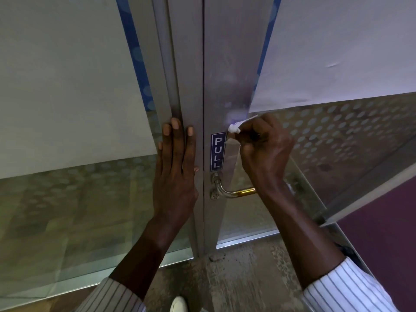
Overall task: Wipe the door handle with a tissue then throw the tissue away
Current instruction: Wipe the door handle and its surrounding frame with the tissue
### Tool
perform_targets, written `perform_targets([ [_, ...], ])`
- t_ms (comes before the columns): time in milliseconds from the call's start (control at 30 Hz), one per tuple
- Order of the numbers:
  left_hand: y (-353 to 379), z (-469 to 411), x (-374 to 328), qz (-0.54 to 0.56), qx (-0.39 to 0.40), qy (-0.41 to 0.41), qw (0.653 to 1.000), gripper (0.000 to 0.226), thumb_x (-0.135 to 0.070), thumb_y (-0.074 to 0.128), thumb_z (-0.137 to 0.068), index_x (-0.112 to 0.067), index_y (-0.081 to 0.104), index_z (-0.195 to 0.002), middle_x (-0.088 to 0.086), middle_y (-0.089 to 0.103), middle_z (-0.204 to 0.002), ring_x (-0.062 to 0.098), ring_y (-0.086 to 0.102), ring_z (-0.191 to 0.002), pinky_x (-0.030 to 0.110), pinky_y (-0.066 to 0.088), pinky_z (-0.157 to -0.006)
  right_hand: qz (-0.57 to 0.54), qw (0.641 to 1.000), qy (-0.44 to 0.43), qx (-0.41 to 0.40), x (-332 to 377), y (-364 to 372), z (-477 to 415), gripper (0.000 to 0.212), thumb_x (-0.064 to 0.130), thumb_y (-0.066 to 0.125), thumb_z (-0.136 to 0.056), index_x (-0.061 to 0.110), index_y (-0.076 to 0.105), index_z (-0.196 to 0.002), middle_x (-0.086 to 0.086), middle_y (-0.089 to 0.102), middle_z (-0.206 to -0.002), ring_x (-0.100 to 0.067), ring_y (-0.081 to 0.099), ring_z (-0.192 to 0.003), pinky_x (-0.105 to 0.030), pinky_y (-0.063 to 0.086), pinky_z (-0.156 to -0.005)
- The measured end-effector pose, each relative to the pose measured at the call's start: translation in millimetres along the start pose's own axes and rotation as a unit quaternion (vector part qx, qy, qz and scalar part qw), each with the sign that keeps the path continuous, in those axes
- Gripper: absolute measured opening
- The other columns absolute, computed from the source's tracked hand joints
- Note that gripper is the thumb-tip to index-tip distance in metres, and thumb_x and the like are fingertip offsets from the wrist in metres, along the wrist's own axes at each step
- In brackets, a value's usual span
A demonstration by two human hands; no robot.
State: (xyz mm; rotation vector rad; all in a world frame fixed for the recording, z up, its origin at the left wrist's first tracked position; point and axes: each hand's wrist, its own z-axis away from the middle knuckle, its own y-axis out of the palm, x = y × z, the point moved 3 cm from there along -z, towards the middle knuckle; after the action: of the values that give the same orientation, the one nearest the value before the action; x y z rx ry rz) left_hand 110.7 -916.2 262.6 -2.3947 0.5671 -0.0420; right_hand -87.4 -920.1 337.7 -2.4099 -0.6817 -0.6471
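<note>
Two striped sleeves [344, 287] come in from the bottom edge, with the toe of a pale shoe [179, 304] between them on the rough floor [243, 266]. Your left hand [176, 167] lies flat on the metal door frame [191, 75], fingers straight and close together, gripping nothing. Your right hand [263, 149] is curled closed around a white tissue [234, 128], a wad of which sticks out past the fingertips and presses against the upper part of the door's stile, just above and right of the blue PULL sign [218, 152]. A thin strip of tissue also shows above the knuckles. The handle [231, 191], a bent tube, silver at the mount and brassy farther along, sits below the sign; its far end runs behind your right wrist. Beyond lie frosted, dotted glass panels [337, 131] on both sides.
</note>
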Motion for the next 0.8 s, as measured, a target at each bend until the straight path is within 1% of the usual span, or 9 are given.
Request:
perform_targets([
  [67, 1, 0, 0, 0.001, 0.000, -0.002, 1.000, 0.126, -0.003, 0.086, -0.090, -0.017, -0.003, -0.178, 0.007, -0.022, -0.185, 0.026, -0.020, -0.174, 0.041, -0.004, -0.144, 0.015, 0.999, 0.019, 0.024, -5, 7, 17, 0.017, -0.003, 0.090, -0.073, 0.008, 0.079, -0.080, -0.004, 0.073, -0.082, -0.020, 0.067, -0.070, -0.038, 0.057, -0.057],
  [167, 1, 0, -1, 0.002, -0.002, -0.005, 1.000, 0.124, -0.004, 0.085, -0.091, -0.016, -0.002, -0.178, 0.007, -0.021, -0.186, 0.027, -0.019, -0.175, 0.040, -0.004, -0.144, 0.032, 0.991, 0.079, 0.107, -20, 22, 51, 0.014, -0.006, 0.086, -0.078, 0.006, 0.080, -0.078, -0.008, 0.074, -0.083, -0.026, 0.070, -0.071, -0.044, 0.060, -0.059],
  [233, 1, 0, 0, 0.000, 0.000, -0.002, 1.000, 0.123, -0.006, 0.085, -0.091, -0.017, -0.002, -0.178, 0.007, -0.022, -0.186, 0.026, -0.019, -0.175, 0.039, -0.005, -0.144, 0.036, 0.987, 0.094, 0.128, -27, 26, 62, 0.011, -0.005, 0.085, -0.080, 0.004, 0.081, -0.077, -0.010, 0.075, -0.083, -0.029, 0.071, -0.071, -0.045, 0.060, -0.059],
  [300, 0, -1, 1, 0.002, 0.001, 0.002, 1.000, 0.123, -0.006, 0.084, -0.092, -0.017, -0.002, -0.178, 0.006, -0.022, -0.186, 0.026, -0.019, -0.175, 0.039, -0.005, -0.144, 0.026, 0.987, 0.095, 0.126, -25, 24, 60, 0.011, -0.004, 0.086, -0.080, 0.006, 0.082, -0.079, -0.007, 0.076, -0.085, -0.025, 0.072, -0.071, -0.044, 0.061, -0.061],
  [367, -1, -1, 0, 0.002, 0.002, 0.001, 1.000, 0.123, -0.004, 0.084, -0.092, -0.017, -0.003, -0.178, 0.006, -0.022, -0.185, 0.026, -0.020, -0.174, 0.039, -0.005, -0.144, 0.003, 0.992, 0.086, 0.095, -18, 17, 44, 0.018, -0.006, 0.088, -0.078, 0.010, 0.083, -0.084, 0.000, 0.077, -0.088, -0.017, 0.072, -0.073, -0.036, 0.063, -0.063],
  [467, -2, 0, -3, 0.000, 0.003, -0.005, 1.000, 0.125, 0.000, 0.084, -0.091, -0.018, -0.005, -0.178, 0.005, -0.024, -0.185, 0.026, -0.021, -0.174, 0.041, -0.004, -0.144, -0.031, 0.999, 0.040, 0.020, -6, 3, 9, 0.018, 0.000, 0.091, -0.078, 0.012, 0.083, -0.089, -0.001, 0.078, -0.090, -0.016, 0.074, -0.080, -0.032, 0.062, -0.068],
  [533, -2, 0, -4, -0.002, 0.005, -0.006, 1.000, 0.125, 0.000, 0.083, -0.092, -0.018, -0.005, -0.178, 0.005, -0.024, -0.184, 0.026, -0.022, -0.174, 0.042, -0.003, -0.144, -0.044, 0.999, 0.022, -0.004, -3, -1, -2, 0.016, 0.002, 0.091, -0.078, 0.011, 0.083, -0.088, -0.003, 0.077, -0.088, -0.017, 0.072, -0.079, -0.033, 0.061, -0.066],
  [667, -3, -1, -4, -0.006, 0.004, -0.010, 1.000, 0.123, -0.001, 0.083, -0.092, -0.017, -0.005, -0.177, 0.006, -0.024, -0.184, 0.027, -0.022, -0.174, 0.042, -0.003, -0.144, -0.006, 0.999, 0.034, 0.019, -10, 10, 19, 0.017, 0.000, 0.094, -0.073, 0.009, 0.081, -0.081, -0.003, 0.073, -0.082, -0.018, 0.067, -0.069, -0.035, 0.056, -0.057],
  [800, -3, -1, -5, -0.005, 0.006, -0.012, 1.000, 0.122, -0.004, 0.083, -0.093, -0.017, -0.004, -0.178, 0.006, -0.024, -0.184, 0.026, -0.022, -0.174, 0.041, -0.004, -0.144, 0.046, 0.990, 0.083, 0.103, -28, 26, 55, 0.012, 0.004, 0.090, -0.079, 0.012, 0.082, -0.081, -0.003, 0.075, -0.083, -0.020, 0.069, -0.071, -0.039, 0.060, -0.058],
])
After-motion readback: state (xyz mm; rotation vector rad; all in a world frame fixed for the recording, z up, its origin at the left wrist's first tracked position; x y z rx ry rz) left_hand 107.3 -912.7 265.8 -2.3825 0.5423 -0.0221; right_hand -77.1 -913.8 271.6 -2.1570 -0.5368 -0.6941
